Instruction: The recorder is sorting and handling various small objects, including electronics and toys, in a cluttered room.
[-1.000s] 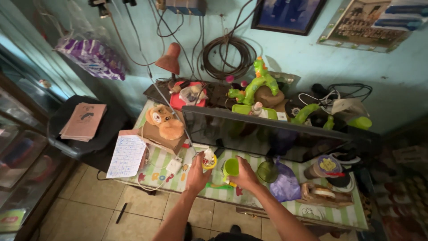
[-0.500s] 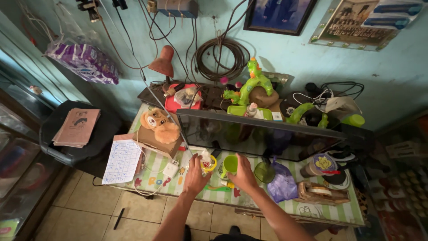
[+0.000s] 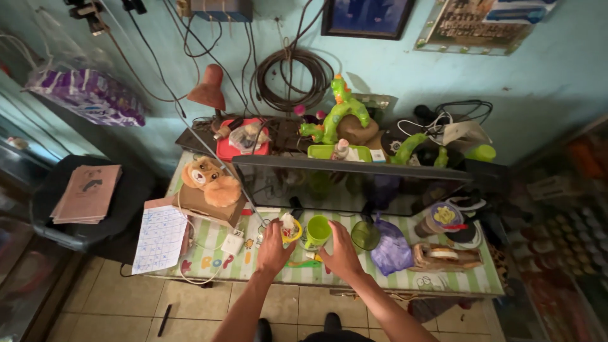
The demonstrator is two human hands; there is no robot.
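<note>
A person's right hand (image 3: 342, 252) rests open-fingered just below an upright green cup (image 3: 316, 232) on the striped table (image 3: 380, 278), nearer to it than the left hand (image 3: 273, 250), which spreads open under a yellow-rimmed tub (image 3: 290, 229) left of the cup.

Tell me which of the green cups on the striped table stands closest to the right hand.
The bright lime-green cup, just left of the right hand. The other cup, dark translucent green, stands farther right beside the purple bag.
</note>
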